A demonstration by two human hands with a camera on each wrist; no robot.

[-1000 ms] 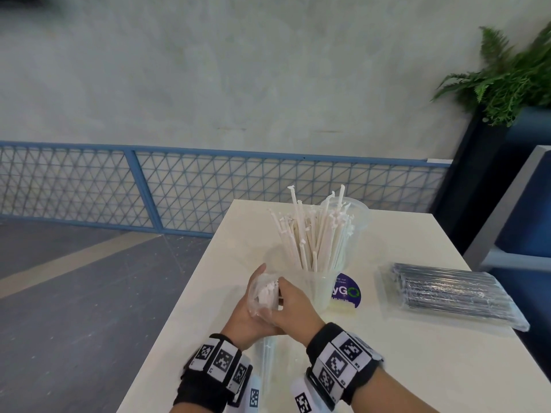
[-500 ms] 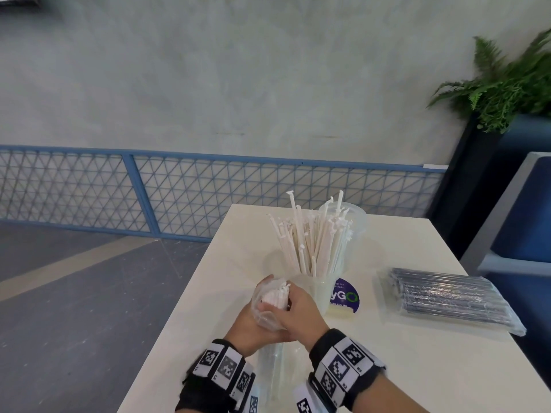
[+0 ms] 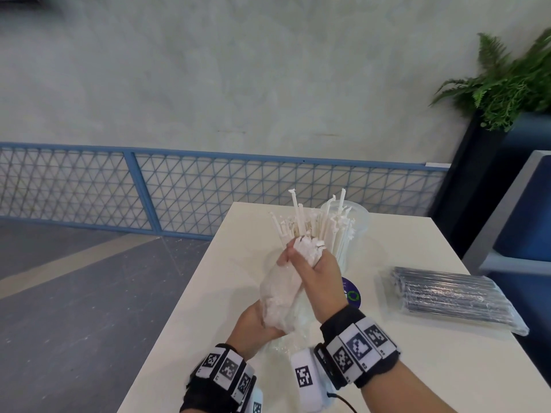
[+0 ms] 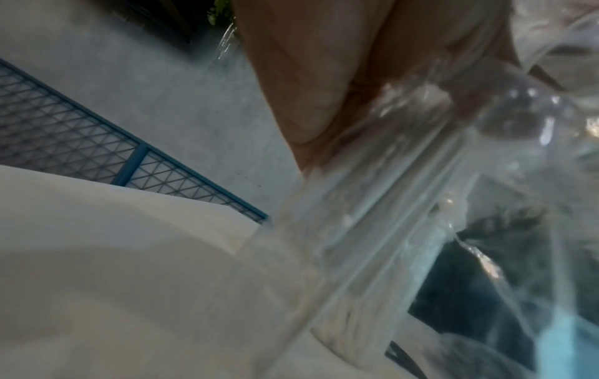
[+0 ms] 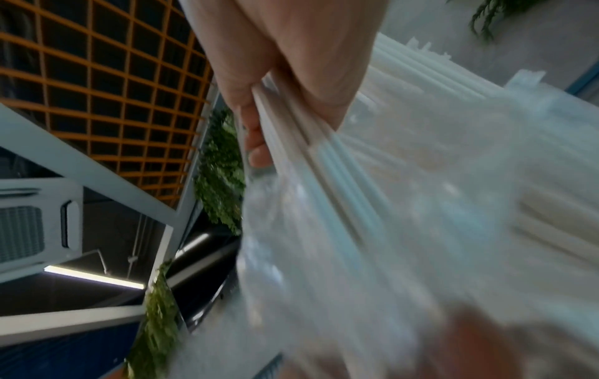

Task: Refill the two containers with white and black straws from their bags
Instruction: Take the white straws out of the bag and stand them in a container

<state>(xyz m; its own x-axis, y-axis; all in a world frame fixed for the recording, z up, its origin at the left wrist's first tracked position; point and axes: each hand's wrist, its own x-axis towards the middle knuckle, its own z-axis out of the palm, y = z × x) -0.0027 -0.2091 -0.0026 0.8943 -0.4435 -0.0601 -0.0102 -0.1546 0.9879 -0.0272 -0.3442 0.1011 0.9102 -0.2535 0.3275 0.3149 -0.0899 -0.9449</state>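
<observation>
My right hand (image 3: 310, 260) grips a bundle of white straws (image 3: 305, 247) and holds it part way out of a clear plastic bag (image 3: 278, 290). My left hand (image 3: 258, 324) grips the lower end of that bag above the table. The straws (image 5: 327, 143) run through my right palm in the right wrist view. Just beyond stands a clear cup (image 3: 350, 234) full of white straws. A second clear cup (image 3: 359, 211) stands behind it; its contents are hidden. A sealed bag of black straws (image 3: 450, 296) lies on the table to the right.
The white table (image 3: 432, 362) has its left edge close by my left hand, with grey floor below. A blue mesh railing (image 3: 208, 189) runs behind the table. A potted fern (image 3: 507, 81) and a blue seat (image 3: 524, 222) stand at the right.
My right hand has risen and drawn the white straws up out of the bag. My left hand has slid down the bag to its lower end.
</observation>
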